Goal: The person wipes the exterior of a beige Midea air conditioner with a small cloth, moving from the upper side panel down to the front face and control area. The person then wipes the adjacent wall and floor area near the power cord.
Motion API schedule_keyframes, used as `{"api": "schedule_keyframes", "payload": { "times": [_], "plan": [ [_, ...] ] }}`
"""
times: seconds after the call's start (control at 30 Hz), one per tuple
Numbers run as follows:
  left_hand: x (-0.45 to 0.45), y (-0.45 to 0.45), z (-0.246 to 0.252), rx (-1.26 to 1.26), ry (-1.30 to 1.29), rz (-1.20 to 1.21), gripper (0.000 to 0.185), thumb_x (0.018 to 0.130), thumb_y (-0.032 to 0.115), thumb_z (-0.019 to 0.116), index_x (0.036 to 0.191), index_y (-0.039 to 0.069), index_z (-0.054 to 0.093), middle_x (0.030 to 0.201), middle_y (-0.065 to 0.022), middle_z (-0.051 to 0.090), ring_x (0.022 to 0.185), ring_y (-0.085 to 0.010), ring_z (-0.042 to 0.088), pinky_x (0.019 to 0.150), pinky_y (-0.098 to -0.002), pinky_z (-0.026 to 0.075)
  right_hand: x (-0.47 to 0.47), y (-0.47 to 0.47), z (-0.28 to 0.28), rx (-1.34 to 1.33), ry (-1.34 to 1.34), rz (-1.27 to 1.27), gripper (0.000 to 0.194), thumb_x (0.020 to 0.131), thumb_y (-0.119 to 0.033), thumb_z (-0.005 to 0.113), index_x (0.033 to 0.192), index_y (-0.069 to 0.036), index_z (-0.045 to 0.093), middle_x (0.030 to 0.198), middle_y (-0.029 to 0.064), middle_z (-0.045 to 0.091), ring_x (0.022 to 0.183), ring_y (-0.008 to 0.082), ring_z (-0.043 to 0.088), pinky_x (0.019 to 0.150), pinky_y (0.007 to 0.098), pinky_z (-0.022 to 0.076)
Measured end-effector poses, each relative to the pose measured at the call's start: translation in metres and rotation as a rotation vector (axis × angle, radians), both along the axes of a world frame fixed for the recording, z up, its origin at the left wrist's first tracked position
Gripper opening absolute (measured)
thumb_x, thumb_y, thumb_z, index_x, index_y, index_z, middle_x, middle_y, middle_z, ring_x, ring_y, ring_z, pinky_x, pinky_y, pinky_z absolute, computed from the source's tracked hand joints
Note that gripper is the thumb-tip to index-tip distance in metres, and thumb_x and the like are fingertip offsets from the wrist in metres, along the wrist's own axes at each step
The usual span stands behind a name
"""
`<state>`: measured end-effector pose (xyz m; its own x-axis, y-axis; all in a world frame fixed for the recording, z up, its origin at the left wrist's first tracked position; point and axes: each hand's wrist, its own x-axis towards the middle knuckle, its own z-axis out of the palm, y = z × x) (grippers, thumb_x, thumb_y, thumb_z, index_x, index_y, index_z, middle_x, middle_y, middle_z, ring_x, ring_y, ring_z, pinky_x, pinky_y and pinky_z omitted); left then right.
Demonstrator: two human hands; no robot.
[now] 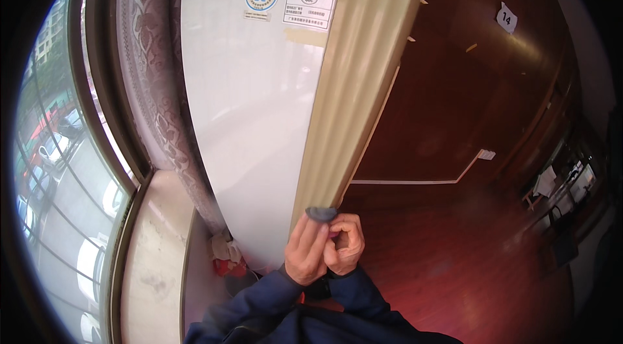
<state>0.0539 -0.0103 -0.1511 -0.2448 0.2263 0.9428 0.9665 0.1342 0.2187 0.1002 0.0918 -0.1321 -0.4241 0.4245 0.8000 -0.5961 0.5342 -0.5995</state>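
My left hand (306, 249) and my right hand (346, 242) are close together, low in the middle of the head view. A small dark grey, rounded object (321, 214) lies at the fingertips of my left hand, its material unclear. My right hand has its thumb and fingers curled into a ring next to it, with a bit of something pink between the hands. Whether the right fingers also grip the grey object cannot be told. Beyond the hands rises a tall white appliance cabinet (243, 125) with a beige ribbed side (355, 76) and stickers near its top.
At the left, a stone window sill (151, 266) runs below a barred window, with a patterned curtain (155, 76) beside it. A red and white bundle (229, 261) sits low behind the cabinet. A dark wood wall (438, 115) with white cable trunking (404, 182) stands right, above a reddish floor (438, 276).
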Motion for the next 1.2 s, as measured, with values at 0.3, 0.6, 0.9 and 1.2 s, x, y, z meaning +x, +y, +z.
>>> {"api": "schedule_keyframes", "payload": {
  "times": [0.3, 0.6, 0.9, 1.2],
  "plan": [
    [0.006, 0.003, 0.027, 0.027, 0.012, 0.005, 0.055, 0.077, 0.001, 0.067, 0.132, -0.005, 0.061, 0.139, -0.0316, 0.054, 0.129, -0.0523, 0.053, 0.108, -0.0560, 0.045, 0.000, 0.008, 0.028, 0.004, 0.039, 0.035, 0.023, 0.074, 0.010, 0.061, 0.094, -0.001, 0.059, 0.105, 0.0159, 0.060, 0.094, 0.0253, 0.063, 0.084, 0.0322, 0.0521],
    [0.012, 0.005, 0.003, -0.014, 0.000, 0.033, 0.047, 0.073, -0.004, 0.067, 0.121, -0.005, 0.068, 0.129, -0.0257, 0.063, 0.119, -0.0475, 0.060, 0.104, -0.0516, 0.049, -0.006, 0.016, -0.022, -0.206, -0.022, 0.156, 0.023, 0.078, 0.011, 0.055, 0.098, 0.000, 0.055, 0.107, 0.0133, 0.056, 0.098, 0.0191, 0.059, 0.086, 0.0286, 0.0495],
    [0.023, 0.004, -0.010, -0.112, -0.005, 0.056, 0.042, 0.073, -0.004, 0.070, 0.116, -0.005, 0.069, 0.123, -0.0217, 0.067, 0.114, -0.0423, 0.063, 0.102, -0.0474, 0.051, 0.010, 0.011, -0.047, -0.569, -0.194, 0.303, 0.031, 0.084, 0.008, 0.050, 0.114, 0.000, 0.052, 0.121, 0.0135, 0.056, 0.104, 0.0151, 0.058, 0.094, 0.0300, 0.0490],
    [0.018, 0.003, 0.017, 0.035, -0.009, 0.011, 0.042, 0.077, -0.006, 0.068, 0.119, -0.008, 0.064, 0.119, -0.0239, 0.067, 0.107, -0.0428, 0.066, 0.094, -0.0459, 0.056, 0.013, -0.004, -0.004, -0.135, -0.022, 0.067, 0.057, 0.089, -0.003, 0.067, 0.143, 0.003, 0.048, 0.130, 0.0201, 0.055, 0.118, 0.0322, 0.057, 0.101, 0.0378, 0.0473]
  ]
}}
